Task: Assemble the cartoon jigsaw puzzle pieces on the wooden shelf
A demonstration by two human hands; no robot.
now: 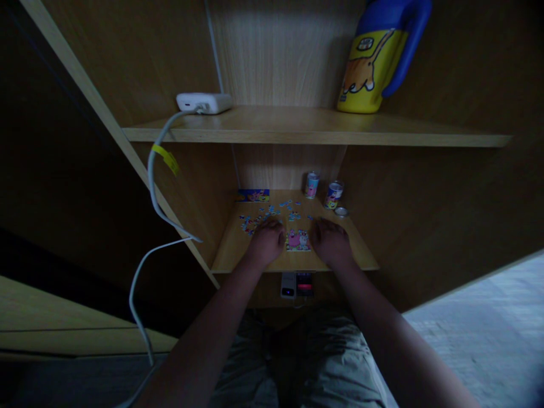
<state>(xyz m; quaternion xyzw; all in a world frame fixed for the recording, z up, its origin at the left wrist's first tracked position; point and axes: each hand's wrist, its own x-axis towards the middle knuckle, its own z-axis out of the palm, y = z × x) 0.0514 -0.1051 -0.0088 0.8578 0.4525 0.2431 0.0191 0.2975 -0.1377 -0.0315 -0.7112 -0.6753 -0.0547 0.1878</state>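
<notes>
On the lower shelf lies a partly assembled jigsaw puzzle (298,240) with pink and light-coloured cartoon figures, between my two hands. My left hand (267,241) is at its left side, palm down with curled fingers, close to the loose puzzle pieces (272,211). At the right side of the puzzle, my right hand (332,241) rests low with its fingers bent inward. Whatever either hand may hold is hidden under the fingers. Several loose pieces spread behind and to the left of the assembled part.
Two printed cans (311,185) (334,195) and a round lid (341,212) stand at the back right. A picture card (254,195) lies back left. Above, the upper shelf (289,122) bears a white charger (204,102) with a dangling cable (152,170) and a blue-yellow mug (374,62).
</notes>
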